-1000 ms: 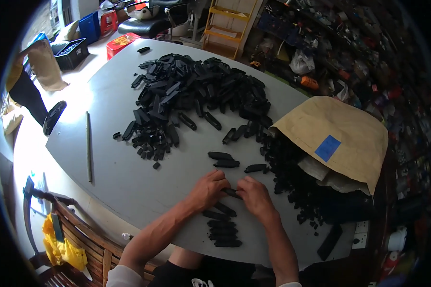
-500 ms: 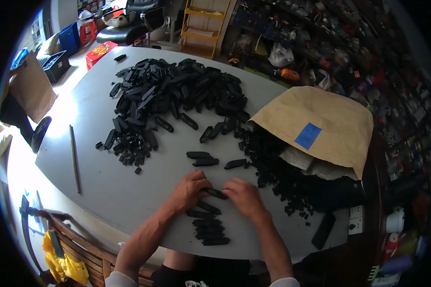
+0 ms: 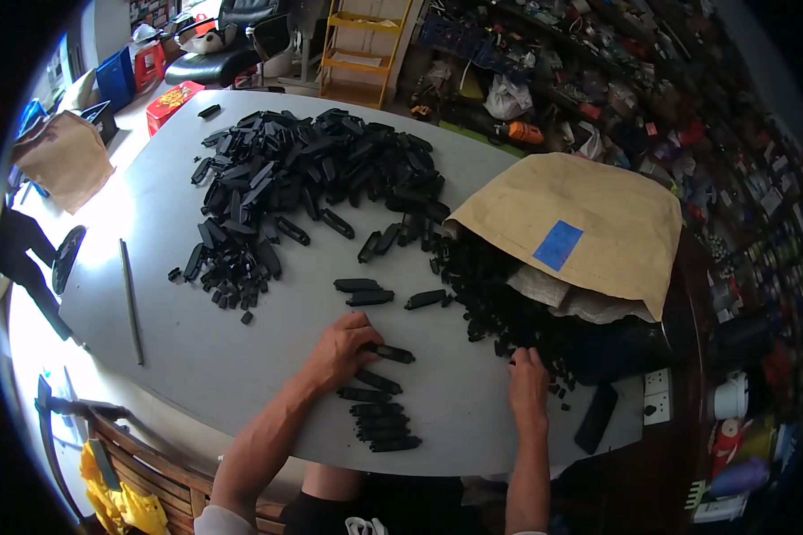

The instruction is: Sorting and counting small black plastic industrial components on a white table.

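My left hand (image 3: pixel 341 353) is closed on one end of a long black plastic piece (image 3: pixel 393 354), which points right, low over the table. My right hand (image 3: pixel 528 383) has its fingers drawn together at the near edge of a heap of small black parts (image 3: pixel 484 299); a dark bit shows at the fingertips, too small to name. Below my left hand, several similar long black pieces (image 3: pixel 385 422) lie in a column. Just beyond it are two more black pieces (image 3: pixel 362 292) and a single black piece (image 3: pixel 426 299).
A big heap of black pieces (image 3: pixel 303 169) covers the far part of the grey table (image 3: pixel 232 383). An open brown paper sack (image 3: pixel 598 214) lies at right. A thin rod (image 3: pixel 131 303) lies at left, a flat black object (image 3: pixel 597 417) near the right edge. Part of a person (image 3: pixel 27 259) shows beyond the left edge.
My right hand has left the long black piece and moved right to the small parts. The left hand still holds the piece. The whole view has shifted slightly.
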Demonstrator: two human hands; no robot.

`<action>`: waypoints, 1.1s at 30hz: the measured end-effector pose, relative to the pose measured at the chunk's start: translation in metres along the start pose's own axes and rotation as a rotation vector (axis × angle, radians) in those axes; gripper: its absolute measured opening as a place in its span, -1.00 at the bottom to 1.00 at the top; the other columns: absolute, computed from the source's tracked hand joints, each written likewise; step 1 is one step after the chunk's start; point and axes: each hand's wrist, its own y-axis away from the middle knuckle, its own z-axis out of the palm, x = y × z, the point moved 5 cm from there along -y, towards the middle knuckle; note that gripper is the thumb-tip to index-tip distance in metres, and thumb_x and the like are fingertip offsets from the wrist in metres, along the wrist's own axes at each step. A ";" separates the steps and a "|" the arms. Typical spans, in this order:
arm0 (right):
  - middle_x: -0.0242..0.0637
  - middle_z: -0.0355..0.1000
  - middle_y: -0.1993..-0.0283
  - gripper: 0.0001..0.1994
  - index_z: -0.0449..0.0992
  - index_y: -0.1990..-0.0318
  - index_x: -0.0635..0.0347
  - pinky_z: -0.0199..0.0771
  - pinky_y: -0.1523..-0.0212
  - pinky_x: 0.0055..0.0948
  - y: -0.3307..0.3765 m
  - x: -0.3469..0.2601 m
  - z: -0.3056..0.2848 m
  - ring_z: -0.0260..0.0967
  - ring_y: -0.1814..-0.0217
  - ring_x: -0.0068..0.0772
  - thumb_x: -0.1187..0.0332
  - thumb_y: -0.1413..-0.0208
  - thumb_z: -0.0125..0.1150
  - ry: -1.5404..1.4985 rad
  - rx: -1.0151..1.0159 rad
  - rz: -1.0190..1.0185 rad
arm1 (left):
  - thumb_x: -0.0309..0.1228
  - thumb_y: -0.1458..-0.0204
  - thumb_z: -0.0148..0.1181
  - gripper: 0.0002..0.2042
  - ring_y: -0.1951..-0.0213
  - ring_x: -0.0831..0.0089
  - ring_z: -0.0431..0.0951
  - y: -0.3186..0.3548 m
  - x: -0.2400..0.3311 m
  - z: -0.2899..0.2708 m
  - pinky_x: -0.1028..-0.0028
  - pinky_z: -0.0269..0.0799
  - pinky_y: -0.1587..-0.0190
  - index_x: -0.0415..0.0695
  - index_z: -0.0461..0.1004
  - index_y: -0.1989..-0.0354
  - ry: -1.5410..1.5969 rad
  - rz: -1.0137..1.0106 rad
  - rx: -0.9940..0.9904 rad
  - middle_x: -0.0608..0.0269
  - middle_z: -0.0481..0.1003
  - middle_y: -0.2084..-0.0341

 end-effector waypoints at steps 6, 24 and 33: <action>-0.10 0.30 0.32 -0.93 0.35 0.37 0.26 0.39 0.36 -0.22 -0.002 0.000 0.009 0.35 0.31 -0.05 0.56 -0.01 0.11 0.082 0.102 -0.114 | -0.55 0.35 0.35 -0.72 0.25 0.17 0.40 0.001 -0.001 -0.001 0.31 0.36 0.18 -0.19 0.52 0.35 0.010 -0.003 0.012 0.16 0.38 0.42; -0.33 0.44 0.54 -0.98 0.49 0.39 0.33 0.42 0.64 -0.64 -0.023 -0.161 0.026 0.38 0.61 -0.62 0.60 0.00 0.16 -1.250 -0.556 0.088 | -0.56 0.32 0.34 -0.76 0.22 0.19 0.41 0.005 -0.011 -0.004 0.33 0.37 0.16 -0.20 0.48 0.41 0.123 -0.049 0.024 0.16 0.37 0.34; -0.26 0.42 0.60 -0.96 0.45 0.48 0.30 0.30 0.64 -0.50 -0.028 -0.174 0.033 0.36 0.63 -0.47 0.56 0.07 0.18 -0.896 -0.382 -0.039 | -0.56 0.31 0.30 -0.79 0.22 0.17 0.41 0.006 -0.010 -0.002 0.32 0.36 0.18 -0.23 0.45 0.44 0.155 -0.039 0.046 0.14 0.37 0.35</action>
